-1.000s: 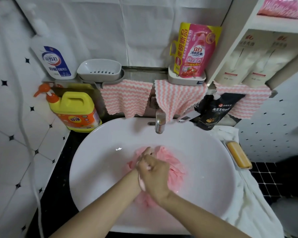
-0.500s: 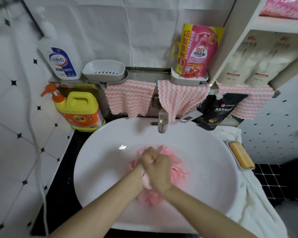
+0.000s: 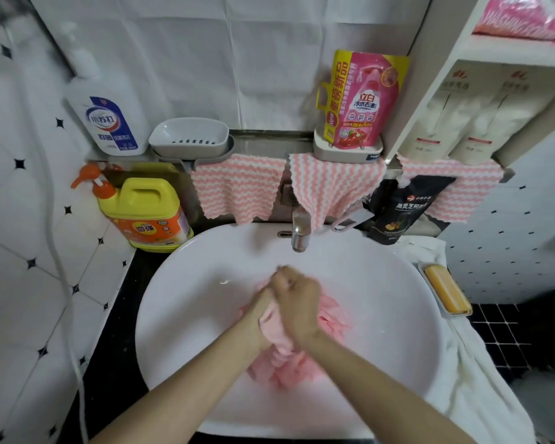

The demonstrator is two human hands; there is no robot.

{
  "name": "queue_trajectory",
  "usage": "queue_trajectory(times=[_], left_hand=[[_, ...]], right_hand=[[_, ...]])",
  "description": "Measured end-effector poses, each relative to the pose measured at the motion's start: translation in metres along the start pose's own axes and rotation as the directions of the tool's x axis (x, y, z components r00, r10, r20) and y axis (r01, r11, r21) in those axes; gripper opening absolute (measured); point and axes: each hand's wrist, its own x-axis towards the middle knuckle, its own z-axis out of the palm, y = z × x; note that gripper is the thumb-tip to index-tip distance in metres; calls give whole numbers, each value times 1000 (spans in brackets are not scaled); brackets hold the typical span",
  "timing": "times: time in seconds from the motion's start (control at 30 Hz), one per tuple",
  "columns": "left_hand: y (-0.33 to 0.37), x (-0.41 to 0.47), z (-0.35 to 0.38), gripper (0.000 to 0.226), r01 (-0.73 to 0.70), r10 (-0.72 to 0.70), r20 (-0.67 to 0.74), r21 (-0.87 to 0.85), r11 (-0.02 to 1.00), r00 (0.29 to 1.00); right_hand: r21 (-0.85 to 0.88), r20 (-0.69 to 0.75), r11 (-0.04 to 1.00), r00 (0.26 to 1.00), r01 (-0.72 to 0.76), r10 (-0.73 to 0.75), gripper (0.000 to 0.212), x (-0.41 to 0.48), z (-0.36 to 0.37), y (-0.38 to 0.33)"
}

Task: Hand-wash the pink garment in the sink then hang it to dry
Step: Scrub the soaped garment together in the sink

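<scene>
Bathroom: white wall tiles with small black diamonds, black counter. White oval sink [image 3: 173, 299] is set in the counter, with the tap [image 3: 300, 233] at the middle of its back rim.

Garment [image 3: 335, 315] is in the basin, straight in front of the tap, bunched into a pink wad near the centre. Both hands are on it:
- Right hand [image 3: 298, 304] is on top, fingers curled into a tight fist round a fold of the cloth.
- Left hand [image 3: 260, 310] presses in from the left, partly hidden under the right. The fingers that show are curled and clamp the same fold.
- A flap of pink sticks out between the two wrists. The rest of the wad lies on the basin floor under and to the right of the hands. Hands are slightly blurred.

Around the tap:
- Left: yellow jug [image 3: 145, 216] with an orange pump on the counter, just beside the sink rim.
- Up-left, on the ledge: white bottle [image 3: 108, 123], then a grey dish [image 3: 189, 136].
- Behind: striped pink-white cloths [image 3: 237, 190] hang off the ledge. One drapes down to the top of the tap.
- Up-right: pink pouch [image 3: 364, 100] stands in a white holder.
- Right: black pouch [image 3: 401, 209], leaning.
- Further right: orange soap [image 3: 444, 293] in a tray, on a white towel [image 3: 481, 379] laid beside the sink.
- Far left: hose [image 3: 58, 219] runs down the wall.
</scene>
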Motion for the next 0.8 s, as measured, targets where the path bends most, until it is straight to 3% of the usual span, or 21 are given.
queue_trajectory(times=[0.03, 0.1, 0.17, 0.23, 0.3, 0.37, 0.4, 0.43, 0.47, 0.53, 0.57, 0.63, 0.7, 0.73, 0.8], left_hand=[[1, -2, 1, 32, -7, 7, 25, 12, 1000, 1000], [10, -15, 6, 22, 11, -2, 118, -75, 997, 993], [16, -12, -3, 42, 7, 8, 83, -177, 984, 996], [23, -3, -21, 55, 31, -36, -18, -240, 970, 999], [30, 1, -29, 50, 1, -36, -113, -297, 955, 993], [34, 2, -32, 52, -56, -3, -162, -354, 934, 987], [37, 0, -29, 55, -78, 7, -190, -369, 926, 982], [38, 2, -27, 53, -99, 19, -219, -358, 929, 975], [39, -1, -19, 45, -112, 40, -220, -327, 939, 975], [38, -12, -2, 34, -96, 64, -105, -336, 937, 992], [35, -15, 5, 32, -75, 69, -30, -327, 942, 997], [31, -22, 6, 24, -111, 133, 127, -164, 980, 983], [31, -26, -7, 18, -306, 292, 243, 20, 952, 925], [33, -25, -18, 25, -471, 434, 231, 144, 870, 871], [39, -14, -37, 45, -673, 624, 297, 506, 539, 723]], right_hand=[[-51, -24, 994, 996, -92, 91, 35, 13, -8, 3], [68, -50, 972, 972, -227, 230, 50, 38, -25, 11], [242, 8, 941, 971, -235, 241, 52, 46, -40, 8], [288, 24, 928, 970, -237, 241, 43, 46, -49, 8], [151, -59, 972, 980, -178, 188, 35, 44, -60, 12], [-105, -215, 994, 977, -27, 4, 27, 31, -70, 13], [-124, -218, 992, 975, 22, -49, 24, 17, -70, 12], [-73, -103, 997, 994, 27, -35, 27, 1, -67, 6], [-8, 104, 1000, 994, -15, 16, 35, -12, -60, 3], [90, 455, 988, 888, -127, 73, 44, -30, -46, -1], [107, 497, 982, 864, -155, 83, 44, -32, -42, 2], [104, 448, 974, 884, -203, 136, 40, -27, -44, 1], [106, 391, 949, 890, -297, 235, 37, -23, -53, 4], [137, 386, 920, 876, -366, 291, 31, -21, -56, 6], [226, 440, 838, 820, -497, 367, 10, -17, -64, 9]])
